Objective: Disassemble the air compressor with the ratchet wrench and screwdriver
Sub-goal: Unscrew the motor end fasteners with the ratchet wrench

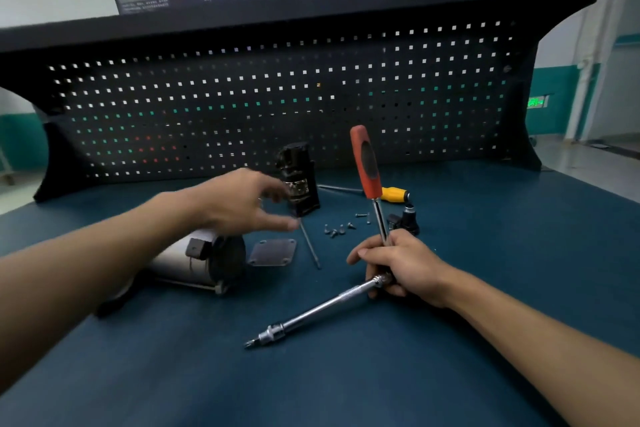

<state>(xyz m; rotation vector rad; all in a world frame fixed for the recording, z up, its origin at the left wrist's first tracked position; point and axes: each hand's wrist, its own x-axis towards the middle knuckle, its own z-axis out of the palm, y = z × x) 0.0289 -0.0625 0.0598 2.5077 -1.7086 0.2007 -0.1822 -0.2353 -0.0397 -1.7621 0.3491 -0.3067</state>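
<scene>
Silver cylindrical air compressor body (194, 260) is lying on its side at the near left of the dark blue workbench mat (485, 236), while the black upright compressor block (299, 180) is standing farther back at the centre. I am reaching my left hand (239, 201) toward that block with fingers loose and spread, holding nothing; blur is hiding whether they touch it. My right hand (398, 263) is gripping the shaft of the red-handled screwdriver (365, 163), handle pointing up, with the long chrome ratchet wrench (311, 314) lying on the mat, its far end at that hand.
</scene>
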